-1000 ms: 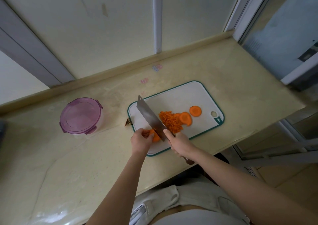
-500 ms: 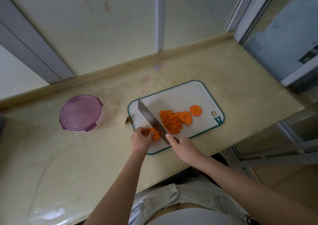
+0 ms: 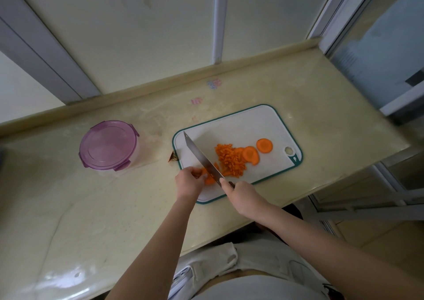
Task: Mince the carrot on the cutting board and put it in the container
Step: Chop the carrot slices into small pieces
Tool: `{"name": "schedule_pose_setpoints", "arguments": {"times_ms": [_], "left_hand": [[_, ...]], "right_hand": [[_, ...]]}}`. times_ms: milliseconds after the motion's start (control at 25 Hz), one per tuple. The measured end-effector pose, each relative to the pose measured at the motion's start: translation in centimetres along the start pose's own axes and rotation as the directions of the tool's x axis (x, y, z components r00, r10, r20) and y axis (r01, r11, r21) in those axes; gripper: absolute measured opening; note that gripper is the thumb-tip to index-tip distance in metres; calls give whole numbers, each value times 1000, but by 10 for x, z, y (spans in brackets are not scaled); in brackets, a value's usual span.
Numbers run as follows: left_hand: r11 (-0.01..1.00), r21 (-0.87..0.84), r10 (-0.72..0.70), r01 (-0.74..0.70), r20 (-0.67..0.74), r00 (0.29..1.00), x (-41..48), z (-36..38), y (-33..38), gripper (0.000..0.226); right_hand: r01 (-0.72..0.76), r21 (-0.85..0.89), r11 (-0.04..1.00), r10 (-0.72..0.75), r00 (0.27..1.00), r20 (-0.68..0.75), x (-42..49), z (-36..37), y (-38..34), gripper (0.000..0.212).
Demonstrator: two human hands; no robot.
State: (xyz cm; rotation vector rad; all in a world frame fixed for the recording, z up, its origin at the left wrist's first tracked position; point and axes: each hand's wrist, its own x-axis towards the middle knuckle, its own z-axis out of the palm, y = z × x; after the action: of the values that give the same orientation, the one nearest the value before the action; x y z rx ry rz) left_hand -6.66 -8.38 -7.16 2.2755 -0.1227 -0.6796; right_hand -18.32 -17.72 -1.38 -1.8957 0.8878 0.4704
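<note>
One knife (image 3: 202, 160), one container (image 3: 109, 145) (lidded), one carrot piece (image 3: 210, 180) held.

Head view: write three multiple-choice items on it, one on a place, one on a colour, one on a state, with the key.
1. Relative to the cutting board, the container stands: A on it; B to its left, on the counter; C to its right.
2. Its lid is: A green; B white; C purple.
3. The right hand: A grips the knife; B lies flat; C holds the lid.
Key: B, it stands apart from the board, on its left; C, translucent purple; A, fingers wrap the handle.
</note>
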Motion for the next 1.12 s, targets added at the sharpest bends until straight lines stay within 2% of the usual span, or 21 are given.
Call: {"name": "schedule_pose_setpoints", "arguments": {"times_ms": [240, 400, 560, 880, 960, 1120], "left_hand": [[1000, -11, -6, 6, 6, 1000, 0, -1, 0, 19], [1000, -6, 3, -3, 13, 1000, 1, -1, -1, 19], [1000, 17, 14, -14, 10, 1000, 1, 0, -2, 21], [999, 32, 34, -33, -3, 999, -2, 0, -1, 23], [999, 38, 35, -35, -5, 999, -2, 0, -1, 23], [999, 36, 24, -24, 0, 1000, -2, -2, 1, 24]], "right_hand": [[31, 4, 1000, -30, 996, -83, 13, 14, -5, 46], [29, -103, 994, -36, 997, -69, 14, 19, -6, 45], [10, 6, 1000, -10, 995, -97, 18, 11, 0, 49], [24, -35, 999, -27, 994, -102, 13, 14, -6, 53], [35, -37, 999, -37, 997, -74, 13, 5, -6, 54], [-111, 175, 978, 101, 993, 68, 16, -10, -5, 51]]}}
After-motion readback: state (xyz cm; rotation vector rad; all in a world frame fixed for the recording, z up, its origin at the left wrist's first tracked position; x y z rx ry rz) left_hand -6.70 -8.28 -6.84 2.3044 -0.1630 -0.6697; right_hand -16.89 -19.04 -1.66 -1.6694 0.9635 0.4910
